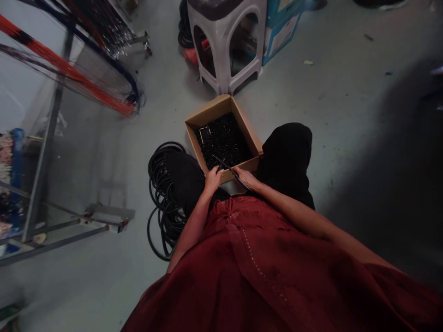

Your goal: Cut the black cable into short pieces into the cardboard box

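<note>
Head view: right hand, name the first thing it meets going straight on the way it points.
The near rim of the cardboard box, most likely: the right hand points up and inward along the thin black strip it holds. The black pieces inside lie beyond, though depth is hard to judge from here.

No words, numbers or brands could be read anywhere. The only printing in view was on the blue carton (278,34) just beside the white plastic stool (223,55): its pale panels carried markings, but these were too small and blurred to make out.
</note>
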`<action>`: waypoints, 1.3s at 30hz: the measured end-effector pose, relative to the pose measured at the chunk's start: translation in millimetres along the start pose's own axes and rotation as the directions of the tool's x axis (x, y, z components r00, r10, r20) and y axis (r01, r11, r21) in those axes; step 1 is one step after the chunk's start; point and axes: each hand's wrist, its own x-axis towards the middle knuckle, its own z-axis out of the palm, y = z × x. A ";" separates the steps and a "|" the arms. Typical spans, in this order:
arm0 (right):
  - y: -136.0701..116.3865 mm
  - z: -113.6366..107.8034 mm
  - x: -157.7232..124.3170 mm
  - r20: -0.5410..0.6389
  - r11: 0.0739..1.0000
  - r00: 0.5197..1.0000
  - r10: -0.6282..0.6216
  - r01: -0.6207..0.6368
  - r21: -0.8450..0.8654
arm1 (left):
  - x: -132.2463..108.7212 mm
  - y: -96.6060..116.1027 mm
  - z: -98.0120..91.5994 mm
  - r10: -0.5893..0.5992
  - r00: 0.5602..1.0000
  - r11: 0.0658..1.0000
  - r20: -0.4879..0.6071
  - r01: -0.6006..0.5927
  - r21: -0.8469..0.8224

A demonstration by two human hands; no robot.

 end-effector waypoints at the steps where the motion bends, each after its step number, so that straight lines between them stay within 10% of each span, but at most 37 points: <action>1: -0.1 -0.1 -0.3 0.000 1.000 1.000 0.004 -0.004 -0.005 | -0.1 0.0 0.0 0.002 1.000 1.000 -0.001 -0.002 0.001; 39: -5.0 -7.6 -0.2 -0.091 0.993 0.991 0.102 -0.095 0.074 | 2.8 -2.1 0.4 -0.016 1.000 0.997 -0.018 0.015 -0.071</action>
